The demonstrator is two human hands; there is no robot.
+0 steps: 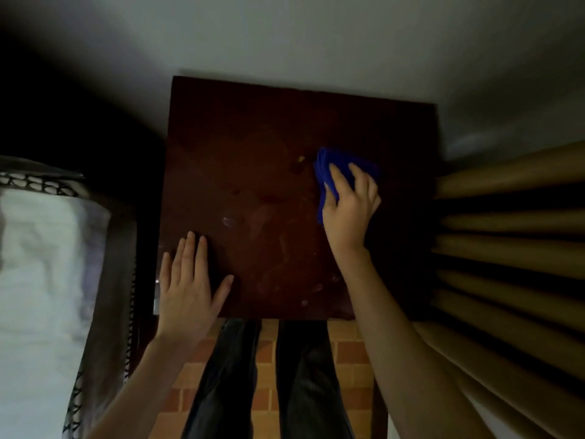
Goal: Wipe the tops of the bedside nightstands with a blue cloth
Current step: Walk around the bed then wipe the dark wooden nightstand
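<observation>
A dark reddish-brown nightstand top [262, 172] fills the middle of the view, with faint smears and small marks on it. On its right half lies a bunched blue cloth [329, 167]. My right hand [349, 207] lies over the cloth, fingers curled round it and pressing it on the wood. My left hand [188, 286] rests flat on the top's near left corner, fingers straight and holding nothing.
A bed with white bedding [41, 280] and a patterned edge runs along the left. Tan pleated curtains [512, 248] hang close on the right. A pale wall [300, 42] stands behind the nightstand. My legs stand on orange brick-pattern floor [269, 353] below.
</observation>
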